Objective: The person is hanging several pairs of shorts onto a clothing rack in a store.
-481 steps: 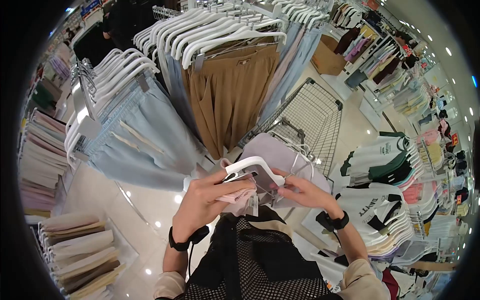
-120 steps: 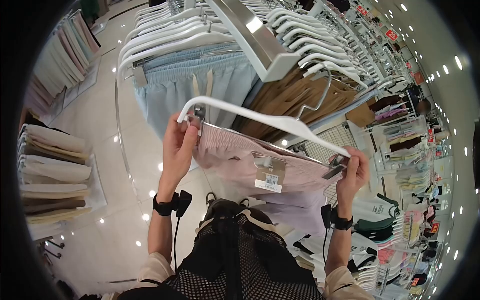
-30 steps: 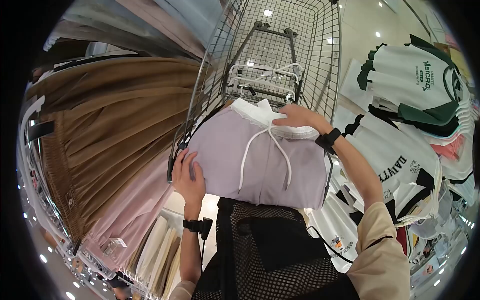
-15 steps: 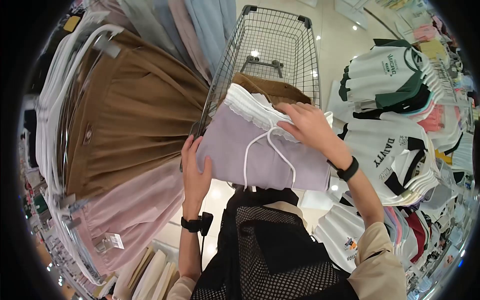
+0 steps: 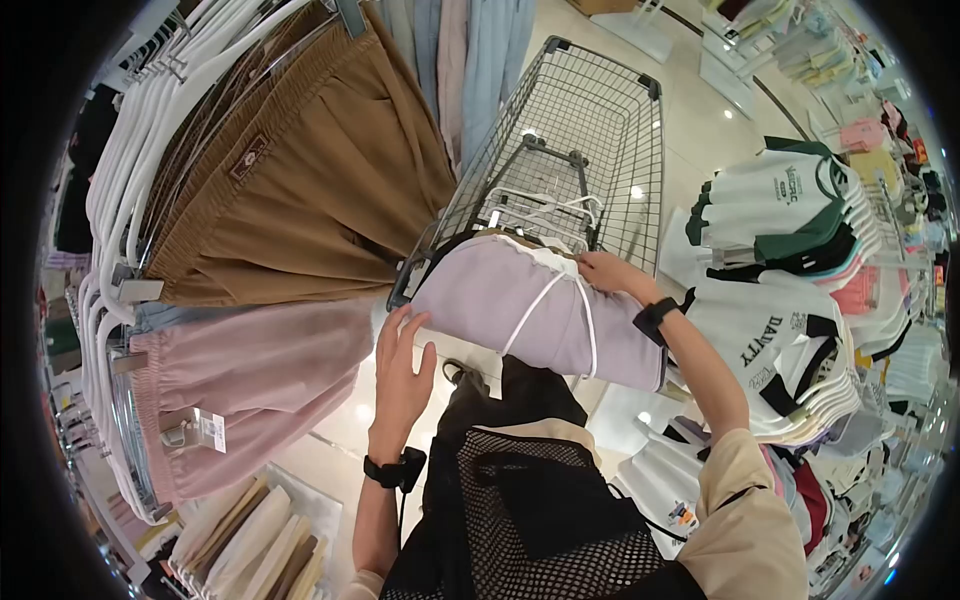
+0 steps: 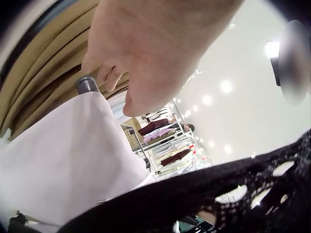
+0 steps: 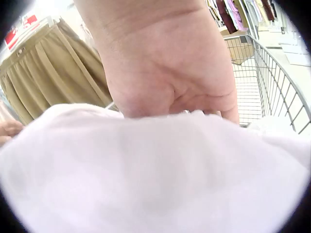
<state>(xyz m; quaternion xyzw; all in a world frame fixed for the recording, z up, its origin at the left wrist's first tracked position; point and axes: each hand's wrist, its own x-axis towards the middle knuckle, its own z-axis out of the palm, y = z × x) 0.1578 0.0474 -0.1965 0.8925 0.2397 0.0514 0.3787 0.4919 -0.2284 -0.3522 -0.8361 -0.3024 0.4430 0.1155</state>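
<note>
Folded lilac trousers (image 5: 500, 300) with a white waistband and white drawstring hang over the near end of a wire shopping cart (image 5: 570, 90). My right hand (image 5: 612, 275) is at the waistband, on its right part; in the right wrist view its fingertips are hidden behind pale cloth (image 7: 155, 170). My left hand (image 5: 400, 380) holds nothing, its fingers spread and fairly straight, just below the cart's left corner and beside the trousers. White hangers (image 5: 545, 203) stick out past the waistband inside the cart, with a bit of brown cloth under them.
Brown trousers (image 5: 320, 190) and pink trousers (image 5: 260, 390) hang on a rack close at the left. Racks of white printed T-shirts (image 5: 745, 330) stand at the right. Folded-over trousers (image 5: 250, 540) hang low at the bottom left. A shoe (image 5: 455, 372) shows on the floor below the cart.
Pink trousers on a hanger, held in both hands earlier, are now on the left rack. Over the last second my left hand has come away from the lilac trousers; my right stays at their waistband.
</note>
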